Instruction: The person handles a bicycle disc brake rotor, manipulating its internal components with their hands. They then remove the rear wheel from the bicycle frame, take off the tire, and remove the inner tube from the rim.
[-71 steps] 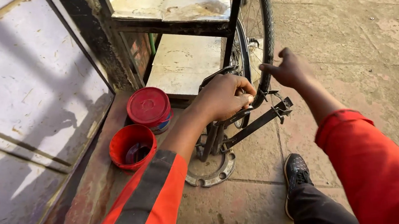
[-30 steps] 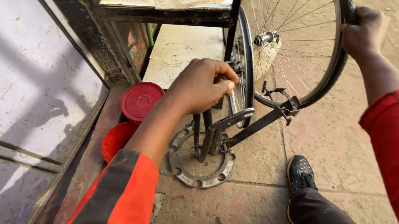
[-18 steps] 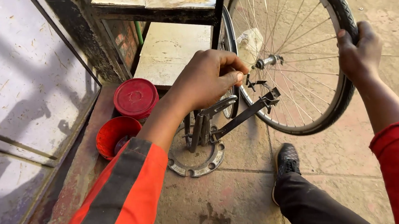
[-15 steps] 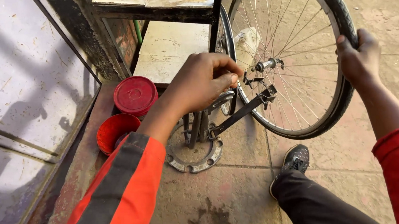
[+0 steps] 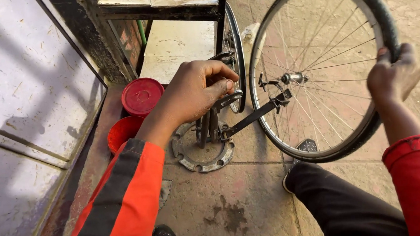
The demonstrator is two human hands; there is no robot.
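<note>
**Wheel held at the rim, stand gripped at the top**

While the right hand [image 5: 394, 73] curls over the tyre of the bicycle wheel [image 5: 322, 68], closed on the rim at its far right edge, the left hand [image 5: 195, 89] is wrapped tight round the upper metal part of a dark truing stand [image 5: 220, 117], thumb pressed along a flat lever. The wheel stands nearly upright, its plane turned a little toward the camera, and its hub [image 5: 293, 77] sits between the two hands, just beyond the left hand's fingertips and well inside the reach of the right. A dark arm of the stand [image 5: 256, 114] slants up from below the left hand to meet the axle, so the axle's long line runs roughly from left hand toward right.

Below the left hand, the stand's upright is set in a round metal base ring [image 5: 204, 160] on the paved floor. To the left of that wrist lie a red lid [image 5: 142, 95] and, nearer the person, an open red tub [image 5: 122, 134], both on a rusty ledge. Beyond the left hand, a second wheel [image 5: 237, 57] leans edge-on against a metal frame [image 5: 163, 10]. A black shoe [image 5: 303, 148] shows through the spokes under the right hand.
</note>
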